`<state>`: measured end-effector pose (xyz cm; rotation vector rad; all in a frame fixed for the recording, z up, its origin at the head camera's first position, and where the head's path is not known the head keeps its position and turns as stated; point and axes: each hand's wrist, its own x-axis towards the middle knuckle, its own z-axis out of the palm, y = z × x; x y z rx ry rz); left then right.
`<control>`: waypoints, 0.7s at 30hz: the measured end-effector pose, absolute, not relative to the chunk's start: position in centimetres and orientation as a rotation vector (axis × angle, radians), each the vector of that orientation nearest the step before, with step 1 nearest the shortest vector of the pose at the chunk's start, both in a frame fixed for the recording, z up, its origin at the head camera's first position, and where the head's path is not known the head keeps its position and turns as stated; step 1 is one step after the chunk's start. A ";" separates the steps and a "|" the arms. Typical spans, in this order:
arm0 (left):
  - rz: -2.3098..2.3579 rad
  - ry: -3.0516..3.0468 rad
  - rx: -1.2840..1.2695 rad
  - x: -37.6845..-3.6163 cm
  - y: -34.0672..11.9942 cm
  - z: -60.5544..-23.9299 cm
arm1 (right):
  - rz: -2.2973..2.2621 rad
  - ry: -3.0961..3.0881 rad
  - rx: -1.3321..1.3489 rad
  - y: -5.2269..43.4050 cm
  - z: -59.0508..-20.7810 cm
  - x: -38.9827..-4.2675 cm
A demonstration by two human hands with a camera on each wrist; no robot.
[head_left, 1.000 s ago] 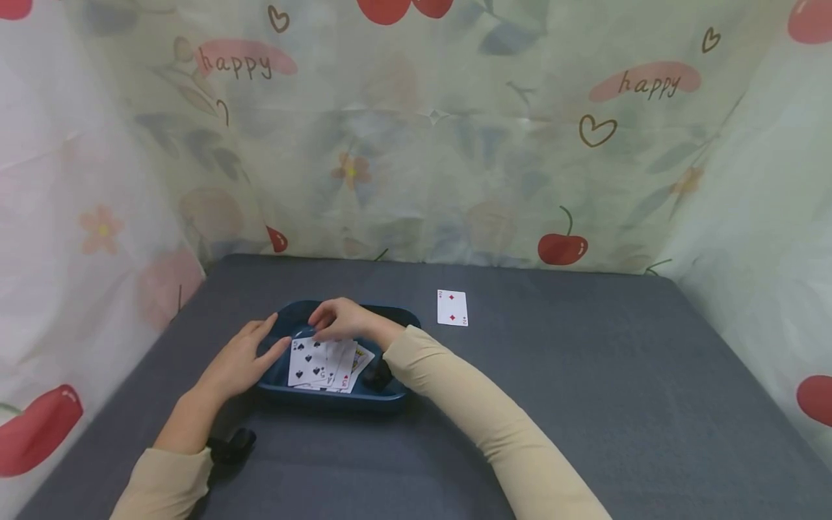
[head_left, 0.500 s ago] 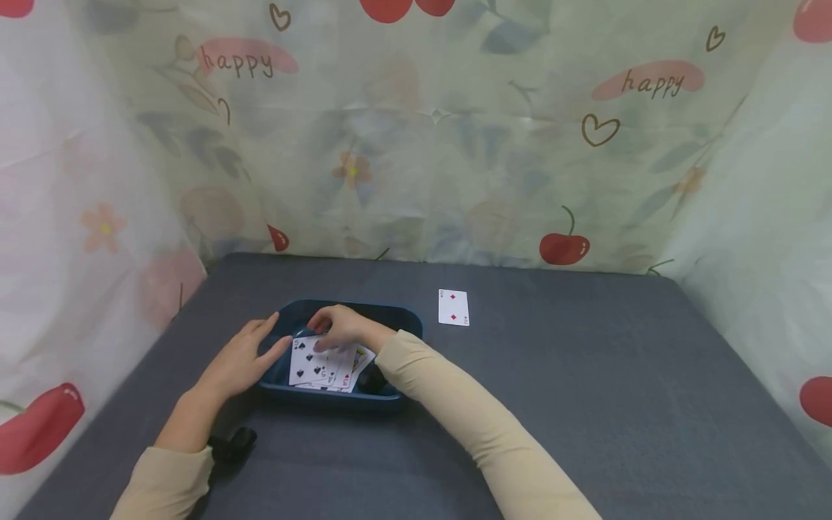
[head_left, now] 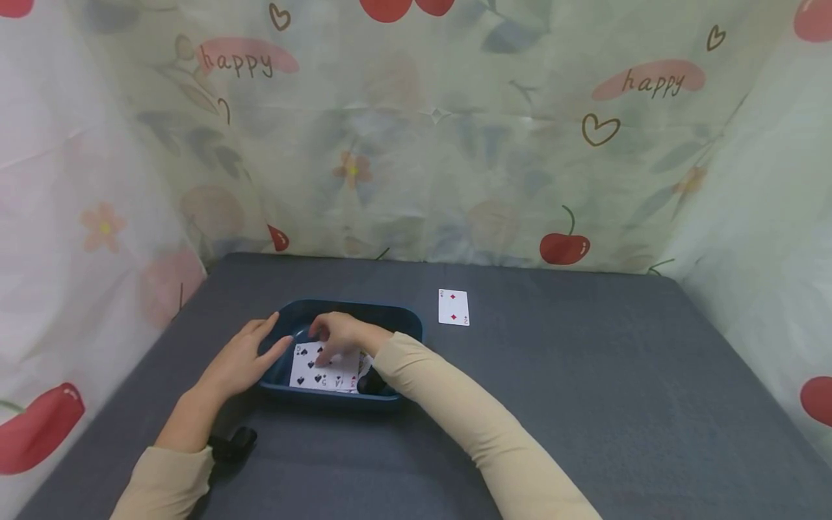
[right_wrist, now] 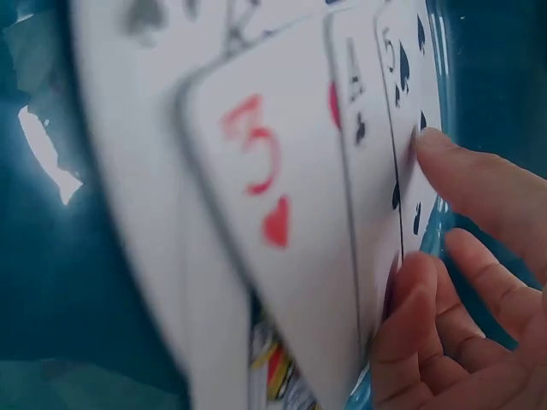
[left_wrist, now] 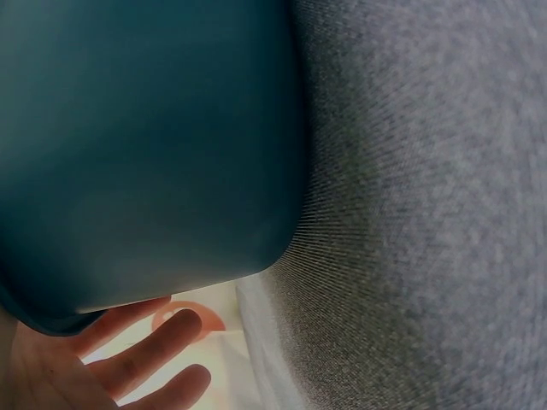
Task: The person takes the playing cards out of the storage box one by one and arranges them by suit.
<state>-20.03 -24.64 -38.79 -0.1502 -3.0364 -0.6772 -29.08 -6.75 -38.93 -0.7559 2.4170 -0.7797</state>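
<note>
A dark blue tray (head_left: 403,318) stands left of centre. Inside it lies an overlapping group of playing cards (head_left: 305,368), with a five of spades (right_wrist: 414,51) uppermost. A three of hearts (right_wrist: 256,171) and part of a face card (right_wrist: 282,367) show beneath. My right hand (head_left: 341,336) reaches into the tray, thumb on the card faces and curled fingers at the cards' edge. Its fingertips are partly hidden. My left hand (head_left: 240,361) rests at the tray's left end, thumb over the rim, its other fingers (left_wrist: 145,354) fairly straight and spread outside the wall.
A two of diamonds (head_left: 453,308) lies face up on the grey cloth (head_left: 585,383), beyond the tray's right end. Printed curtains (head_left: 429,166) surround the back and sides. Black wrist cameras are strapped on; the left one (head_left: 235,444) hangs just above the cloth.
My right hand has lowered and come slightly nearer, its thumb now down on the cards. The cards have shifted toward the tray's near wall and overlap differently. The left hand stays put.
</note>
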 end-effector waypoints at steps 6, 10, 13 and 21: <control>-0.677 -3.039 -0.147 -20.1 -24.7 -38.9 | -0.722 2.441 -0.762 -6.7 -39.1 -29.1; -0.678 -3.033 -0.147 -20.2 -24.6 -38.9 | -0.718 2.452 -0.753 -6.6 -39.1 -29.1; -0.679 -3.032 -0.154 -20.1 -24.6 -38.9 | -0.740 2.448 -0.752 -6.5 -39.0 -29.0; -0.687 -3.031 -0.158 -20.0 -24.7 -38.9 | -0.799 2.431 -0.829 -6.4 -38.6 -29.3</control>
